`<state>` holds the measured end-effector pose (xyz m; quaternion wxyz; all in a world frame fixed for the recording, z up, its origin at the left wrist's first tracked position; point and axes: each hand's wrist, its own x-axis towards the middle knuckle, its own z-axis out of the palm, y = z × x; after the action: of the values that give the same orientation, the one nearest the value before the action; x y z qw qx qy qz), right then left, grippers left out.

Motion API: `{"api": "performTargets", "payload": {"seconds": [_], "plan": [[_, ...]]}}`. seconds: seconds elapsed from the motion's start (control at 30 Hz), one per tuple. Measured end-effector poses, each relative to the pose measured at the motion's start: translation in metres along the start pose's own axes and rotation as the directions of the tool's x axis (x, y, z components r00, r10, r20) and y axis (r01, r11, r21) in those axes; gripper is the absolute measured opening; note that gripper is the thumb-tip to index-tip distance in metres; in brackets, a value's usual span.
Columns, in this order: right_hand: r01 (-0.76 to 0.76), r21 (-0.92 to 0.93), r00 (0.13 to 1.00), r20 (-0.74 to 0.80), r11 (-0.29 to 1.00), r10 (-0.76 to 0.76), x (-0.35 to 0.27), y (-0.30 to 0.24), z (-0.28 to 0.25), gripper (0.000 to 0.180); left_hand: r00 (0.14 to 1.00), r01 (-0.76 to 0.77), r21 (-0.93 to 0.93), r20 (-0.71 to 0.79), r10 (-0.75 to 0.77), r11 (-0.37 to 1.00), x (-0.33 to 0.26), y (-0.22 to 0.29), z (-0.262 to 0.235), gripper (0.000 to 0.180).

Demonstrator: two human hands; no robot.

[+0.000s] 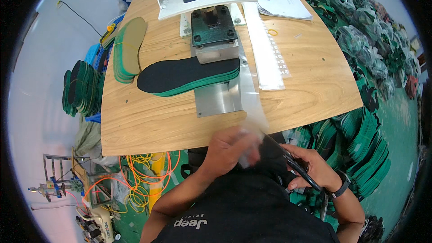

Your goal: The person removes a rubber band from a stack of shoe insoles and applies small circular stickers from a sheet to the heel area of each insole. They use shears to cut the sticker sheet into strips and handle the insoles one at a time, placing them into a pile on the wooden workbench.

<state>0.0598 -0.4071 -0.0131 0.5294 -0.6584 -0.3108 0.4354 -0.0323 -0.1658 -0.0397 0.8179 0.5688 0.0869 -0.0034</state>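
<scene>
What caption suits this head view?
Left hand grips clear plastic strip while right hand holds black scissors beside wooden table.

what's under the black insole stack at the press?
The black-topped insole stack with green edges has its right end on the steel base plate, tucked beneath the press head; its left end rests on the wooden table. The plate area beneath the stack is hidden.
</scene>
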Motion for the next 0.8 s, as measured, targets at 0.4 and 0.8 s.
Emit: {"api": "performTargets", "payload": {"seconds": [0.4,0.8], "plan": [[-0.097,-0.086,0.995,0.028,0.992,0.1,0.0,-0.016,-0.01,0.065,0.975,0.153,0.174,0.134,-0.177,0.973,0.002,-0.002,0.004,0.018],[-0.115,-0.673,0.717,-0.566,0.731,-0.408,0.034,-0.001,-0.102,0.038,0.817,-0.561,0.795,0.485,0.313,0.23,0.015,-0.008,0.011,0.011]]}}
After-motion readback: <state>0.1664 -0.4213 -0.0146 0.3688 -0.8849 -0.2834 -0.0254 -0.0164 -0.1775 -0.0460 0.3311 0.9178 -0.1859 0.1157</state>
